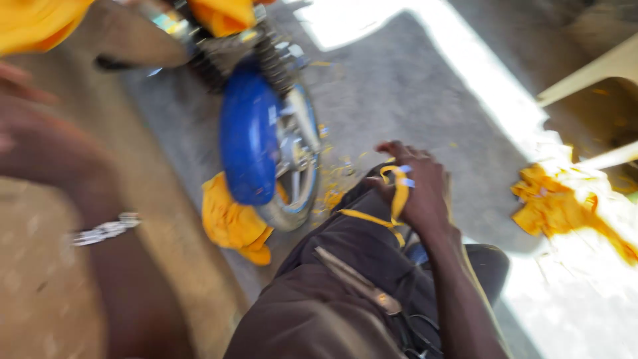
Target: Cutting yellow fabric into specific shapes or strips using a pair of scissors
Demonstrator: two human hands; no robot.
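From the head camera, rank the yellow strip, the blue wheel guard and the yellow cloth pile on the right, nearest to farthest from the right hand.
1. Yellow strip: in the right hand itself.
2. Blue wheel guard: to its left.
3. Yellow cloth pile: to its right; nearly as close, so 2 and 3 are hard to separate.

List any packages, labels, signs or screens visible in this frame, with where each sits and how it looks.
None can be made out; the view is blurred by motion.
Nearest to a label: a yellow strip with pale blue marks, draped over the right hand above the dark trousers.
Left hand: blurred at the left edge; its grip cannot be told.
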